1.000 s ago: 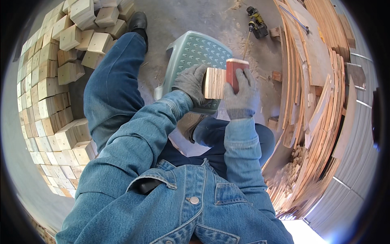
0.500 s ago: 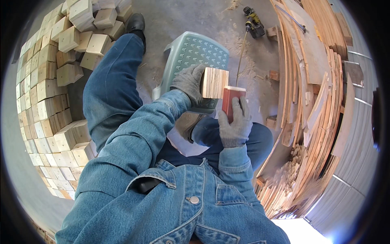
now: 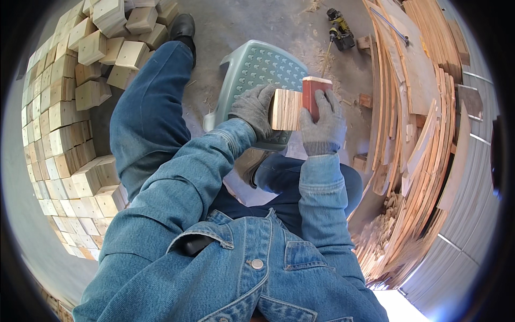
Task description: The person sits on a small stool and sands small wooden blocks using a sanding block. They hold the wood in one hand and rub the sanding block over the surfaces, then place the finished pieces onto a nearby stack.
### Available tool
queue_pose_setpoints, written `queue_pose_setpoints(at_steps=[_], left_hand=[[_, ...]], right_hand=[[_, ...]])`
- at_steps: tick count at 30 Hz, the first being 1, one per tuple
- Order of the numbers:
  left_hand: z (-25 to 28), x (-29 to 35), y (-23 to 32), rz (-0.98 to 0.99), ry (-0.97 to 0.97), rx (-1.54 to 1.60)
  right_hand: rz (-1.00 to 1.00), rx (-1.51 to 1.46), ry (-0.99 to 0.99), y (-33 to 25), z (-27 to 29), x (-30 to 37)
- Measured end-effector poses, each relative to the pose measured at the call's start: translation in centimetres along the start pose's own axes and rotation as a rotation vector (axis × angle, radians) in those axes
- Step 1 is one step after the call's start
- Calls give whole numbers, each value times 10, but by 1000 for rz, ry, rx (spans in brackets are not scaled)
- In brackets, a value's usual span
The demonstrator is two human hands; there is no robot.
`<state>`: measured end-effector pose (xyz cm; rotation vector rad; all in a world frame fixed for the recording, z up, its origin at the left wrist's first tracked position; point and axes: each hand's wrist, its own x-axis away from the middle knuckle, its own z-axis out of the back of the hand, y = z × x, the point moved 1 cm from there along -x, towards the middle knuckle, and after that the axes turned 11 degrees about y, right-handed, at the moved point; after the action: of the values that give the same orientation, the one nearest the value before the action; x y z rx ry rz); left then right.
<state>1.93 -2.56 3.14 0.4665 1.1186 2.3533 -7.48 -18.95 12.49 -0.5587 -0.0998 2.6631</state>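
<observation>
My left hand (image 3: pixel 254 111), in a grey glove, is closed round a square wooden block (image 3: pixel 286 110) with striped grain on its upward side. The block is held over the near right part of a green plastic stool (image 3: pixel 269 68). My right hand (image 3: pixel 325 122), gloved alike, grips a reddish-brown sanding block (image 3: pixel 314 92) with a pale far edge. Its fingers lie over the red face. The sanding block stands upright against the right side of the wooden block, reaching beyond its far edge. The contact between the two is partly hidden.
Stacked wooden blocks (image 3: pixel 60 139) fill the left side. A yellow and black cordless drill (image 3: pixel 340 31) with a long bit lies on the dusty floor at the far right. Long boards and offcuts (image 3: pixel 429 150) are piled along the right. My legs (image 3: pixel 150 102) flank the stool.
My right hand has pushed the sanding block away from me along the wooden block's right side. My left hand and the wooden block have shifted only slightly right.
</observation>
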Motion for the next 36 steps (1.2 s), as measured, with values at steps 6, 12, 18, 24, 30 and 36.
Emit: queue_pose_setpoints(at_steps=[6, 12, 18, 24, 30, 36], left_hand=[[0, -4, 0, 2, -45, -1], [1, 1, 0, -38, 36, 1], [2, -1, 0, -37, 19, 16], [3, -4, 2, 11, -20, 36], [-3, -4, -1, -2, 11, 32], [3, 0, 5, 6, 37, 26]], right_hand=[[55, 13, 50, 7, -3, 6], [5, -11, 22, -7, 30, 56], [-19, -12, 32, -3, 41, 89], [-5, 19, 37, -4, 38, 70], [8, -21, 58, 0, 9, 21], [-39, -61, 16, 9, -2, -5]])
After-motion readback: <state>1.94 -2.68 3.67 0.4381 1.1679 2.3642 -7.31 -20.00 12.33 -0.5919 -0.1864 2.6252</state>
